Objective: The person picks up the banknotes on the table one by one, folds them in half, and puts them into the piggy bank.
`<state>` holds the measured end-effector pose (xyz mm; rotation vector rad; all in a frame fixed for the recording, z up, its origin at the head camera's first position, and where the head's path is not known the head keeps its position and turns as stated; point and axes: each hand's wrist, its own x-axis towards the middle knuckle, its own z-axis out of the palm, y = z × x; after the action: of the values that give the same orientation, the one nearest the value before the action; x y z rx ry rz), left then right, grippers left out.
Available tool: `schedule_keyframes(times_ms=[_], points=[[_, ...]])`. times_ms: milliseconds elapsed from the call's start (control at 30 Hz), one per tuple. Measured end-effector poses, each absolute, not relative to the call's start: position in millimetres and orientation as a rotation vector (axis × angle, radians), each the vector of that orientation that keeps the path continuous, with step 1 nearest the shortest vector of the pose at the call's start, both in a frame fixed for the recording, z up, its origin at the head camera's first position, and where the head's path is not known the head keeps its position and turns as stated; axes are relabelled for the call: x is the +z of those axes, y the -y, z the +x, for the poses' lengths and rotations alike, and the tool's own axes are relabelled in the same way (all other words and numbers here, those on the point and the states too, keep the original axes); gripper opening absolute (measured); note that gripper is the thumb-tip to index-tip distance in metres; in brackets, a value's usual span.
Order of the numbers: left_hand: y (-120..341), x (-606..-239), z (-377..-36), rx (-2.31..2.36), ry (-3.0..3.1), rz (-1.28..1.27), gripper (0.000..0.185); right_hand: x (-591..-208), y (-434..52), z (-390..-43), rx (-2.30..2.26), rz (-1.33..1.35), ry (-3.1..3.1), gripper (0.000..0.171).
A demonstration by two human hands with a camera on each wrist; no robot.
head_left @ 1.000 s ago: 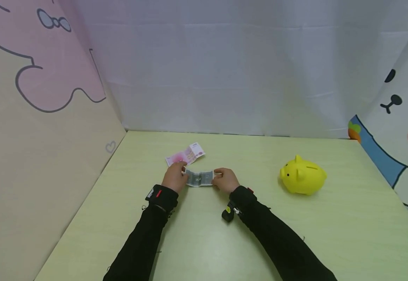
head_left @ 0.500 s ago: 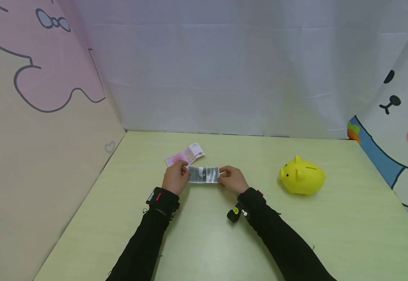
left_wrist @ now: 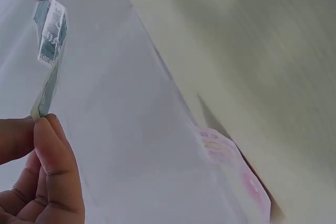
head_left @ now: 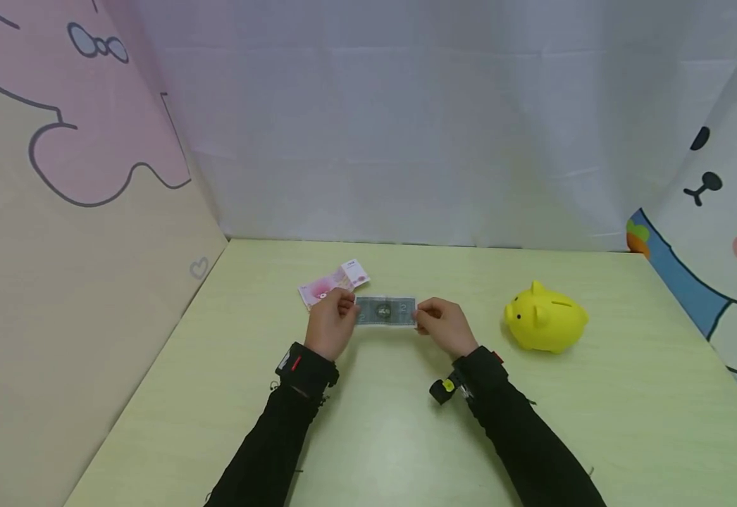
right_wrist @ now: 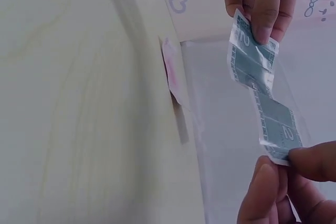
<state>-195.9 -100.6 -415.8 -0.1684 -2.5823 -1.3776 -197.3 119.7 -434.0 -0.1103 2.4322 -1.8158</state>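
Observation:
A grey-green banknote [head_left: 384, 310] marked with a 2 is stretched between both hands above the table. My left hand [head_left: 332, 325] pinches its left end between thumb and fingers. At the other end my right hand [head_left: 446, 327] pinches it the same way. Fold creases cross the banknote [right_wrist: 275, 119], and in the right wrist view it bends in a zigzag. Seen almost edge-on in the left wrist view, the note shows a shiny middle section. Just behind the left hand, a pink banknote [head_left: 323, 287] lies creased on the table, partly covered by that hand.
A yellow piggy bank [head_left: 546, 317] with a slot on its back stands to the right of the hands. The pale wooden table [head_left: 368, 436] ends at a white curtain [head_left: 406, 141] behind and a printed panel [head_left: 121, 282] on the left.
Both hands have shifted right with the grey-green banknote, the right hand farther. The note has been drawn out longer and flatter between them. The pink banknote and piggy bank stay in place.

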Motion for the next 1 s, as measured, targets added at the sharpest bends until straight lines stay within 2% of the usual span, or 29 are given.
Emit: schedule_keyframes(times_ms=[600,1000], points=[[71.2,-395.3,-180.5,-1.56,2.412,-0.314,0.017,-397.6,-157.3,-175.3,-1.823,-0.194,-2.592,0.022],[58.5,-383.0,-171.4,-1.557,2.385,-0.395,0.017,-386.2,-162.2,-169.3,-1.781,-0.209,-2.703,0.02]])
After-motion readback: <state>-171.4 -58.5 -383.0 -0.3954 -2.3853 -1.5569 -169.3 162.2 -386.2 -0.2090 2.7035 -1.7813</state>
